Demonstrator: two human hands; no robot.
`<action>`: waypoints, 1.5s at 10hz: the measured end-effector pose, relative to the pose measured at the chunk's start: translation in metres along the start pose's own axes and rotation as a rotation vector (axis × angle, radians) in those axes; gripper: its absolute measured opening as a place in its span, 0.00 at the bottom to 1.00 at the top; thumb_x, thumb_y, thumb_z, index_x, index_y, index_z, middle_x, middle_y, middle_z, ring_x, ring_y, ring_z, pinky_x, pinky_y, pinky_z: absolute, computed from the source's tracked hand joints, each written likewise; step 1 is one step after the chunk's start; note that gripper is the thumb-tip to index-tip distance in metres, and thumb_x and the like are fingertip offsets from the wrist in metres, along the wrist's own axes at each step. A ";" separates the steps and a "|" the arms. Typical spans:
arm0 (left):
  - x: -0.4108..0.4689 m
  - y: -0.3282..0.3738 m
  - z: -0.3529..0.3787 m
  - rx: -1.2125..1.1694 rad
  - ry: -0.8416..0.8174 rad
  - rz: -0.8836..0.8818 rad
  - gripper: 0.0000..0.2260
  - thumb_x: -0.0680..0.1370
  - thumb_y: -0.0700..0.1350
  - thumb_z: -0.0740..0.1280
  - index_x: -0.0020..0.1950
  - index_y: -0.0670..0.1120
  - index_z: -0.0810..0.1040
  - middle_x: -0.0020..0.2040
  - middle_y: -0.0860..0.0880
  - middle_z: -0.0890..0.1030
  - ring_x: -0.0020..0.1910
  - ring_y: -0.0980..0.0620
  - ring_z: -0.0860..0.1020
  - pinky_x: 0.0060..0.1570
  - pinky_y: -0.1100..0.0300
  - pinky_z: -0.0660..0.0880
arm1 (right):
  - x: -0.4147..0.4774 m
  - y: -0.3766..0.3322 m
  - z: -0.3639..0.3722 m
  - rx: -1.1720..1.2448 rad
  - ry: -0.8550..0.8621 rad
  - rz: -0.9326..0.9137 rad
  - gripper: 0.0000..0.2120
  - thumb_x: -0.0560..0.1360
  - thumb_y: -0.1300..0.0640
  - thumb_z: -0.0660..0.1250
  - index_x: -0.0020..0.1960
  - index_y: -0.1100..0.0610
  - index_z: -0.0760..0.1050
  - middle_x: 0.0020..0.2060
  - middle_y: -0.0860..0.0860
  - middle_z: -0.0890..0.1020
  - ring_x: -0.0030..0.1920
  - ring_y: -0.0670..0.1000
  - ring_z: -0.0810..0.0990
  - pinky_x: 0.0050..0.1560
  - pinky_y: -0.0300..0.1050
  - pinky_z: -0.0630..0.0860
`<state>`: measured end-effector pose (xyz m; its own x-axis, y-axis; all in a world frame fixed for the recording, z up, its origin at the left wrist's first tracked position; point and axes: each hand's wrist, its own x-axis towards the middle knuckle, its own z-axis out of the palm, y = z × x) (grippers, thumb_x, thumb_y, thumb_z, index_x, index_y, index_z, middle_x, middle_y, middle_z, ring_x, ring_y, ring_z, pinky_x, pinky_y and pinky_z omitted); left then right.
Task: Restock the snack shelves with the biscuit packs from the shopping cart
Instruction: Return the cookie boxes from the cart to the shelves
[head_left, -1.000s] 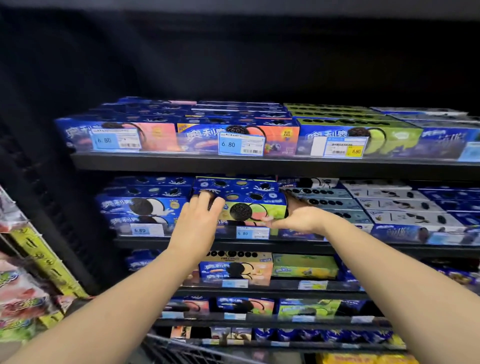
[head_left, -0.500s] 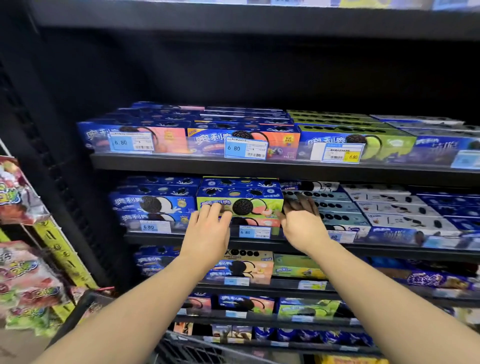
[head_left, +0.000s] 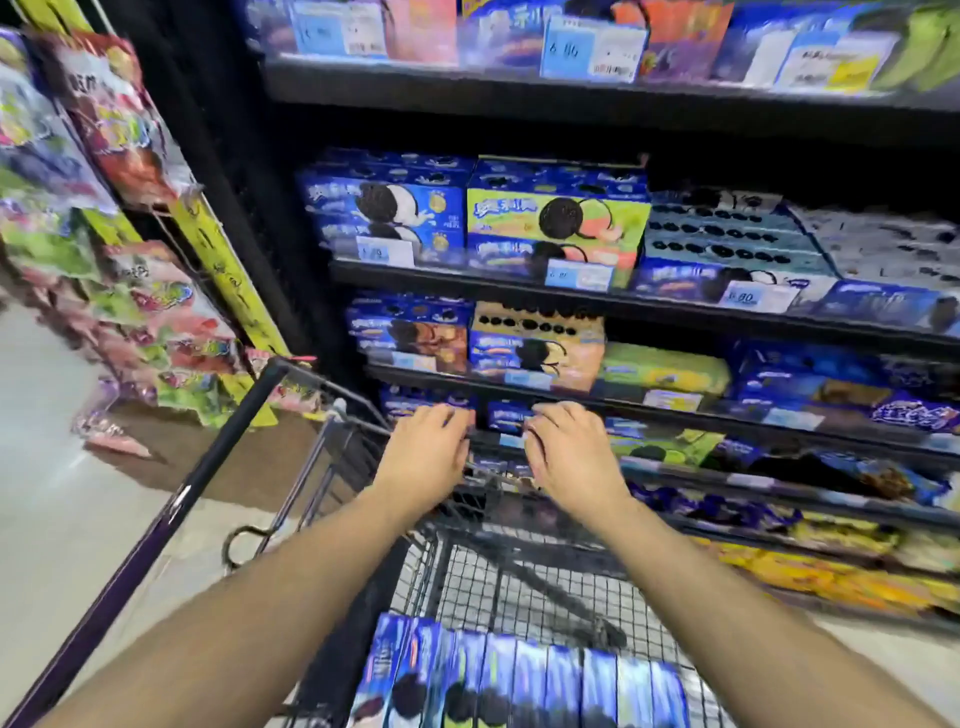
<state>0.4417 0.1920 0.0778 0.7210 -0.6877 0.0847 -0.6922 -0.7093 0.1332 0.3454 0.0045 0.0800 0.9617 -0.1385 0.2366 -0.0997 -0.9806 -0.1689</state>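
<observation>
My left hand (head_left: 426, 457) and my right hand (head_left: 571, 457) hang palm-down over the far end of the wire shopping cart (head_left: 519, 582), fingers loosely apart and holding nothing. A row of blue biscuit packs (head_left: 519, 680) stands on edge in the cart's near end, below my forearms. On the black snack shelves (head_left: 571, 299) the green-and-blue biscuit box (head_left: 558, 218) sits on top of its stack, between blue boxes on the left and light-blue boxes on the right.
A side rack of colourful candy bags (head_left: 119, 260) stands at the left, close to the cart's dark handle rail (head_left: 171, 499). Lower shelves hold more blue, green and yellow packs (head_left: 779, 551). Grey floor shows at the left.
Both hands have left the green-and-blue box on the shelf and dropped down over the cart. The view has tilted down, bringing the cart and its packs into sight.
</observation>
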 end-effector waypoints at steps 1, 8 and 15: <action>-0.055 -0.017 0.053 -0.034 -0.191 -0.140 0.13 0.81 0.50 0.59 0.64 0.49 0.75 0.58 0.47 0.77 0.59 0.42 0.76 0.56 0.48 0.74 | -0.049 -0.036 0.082 0.149 -0.334 0.052 0.17 0.83 0.49 0.57 0.61 0.54 0.79 0.62 0.52 0.79 0.64 0.57 0.74 0.64 0.51 0.70; -0.228 -0.077 0.259 -0.178 -0.956 -0.199 0.43 0.75 0.38 0.71 0.82 0.46 0.48 0.81 0.59 0.37 0.78 0.54 0.61 0.72 0.53 0.68 | -0.144 -0.104 0.319 0.763 -1.019 0.676 0.31 0.81 0.33 0.51 0.75 0.50 0.67 0.74 0.55 0.71 0.72 0.57 0.70 0.69 0.47 0.65; -0.229 -0.070 0.259 -0.024 -0.974 -0.092 0.32 0.82 0.42 0.63 0.82 0.42 0.51 0.83 0.46 0.41 0.81 0.43 0.51 0.77 0.46 0.58 | -0.221 -0.124 0.323 1.155 -1.022 1.061 0.59 0.69 0.54 0.80 0.81 0.49 0.38 0.75 0.56 0.69 0.67 0.50 0.73 0.66 0.40 0.65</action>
<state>0.3171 0.3591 -0.2071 0.4231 -0.4647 -0.7779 -0.6260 -0.7706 0.1198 0.2282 0.2017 -0.2607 0.4280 0.0051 -0.9038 -0.9015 0.0734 -0.4265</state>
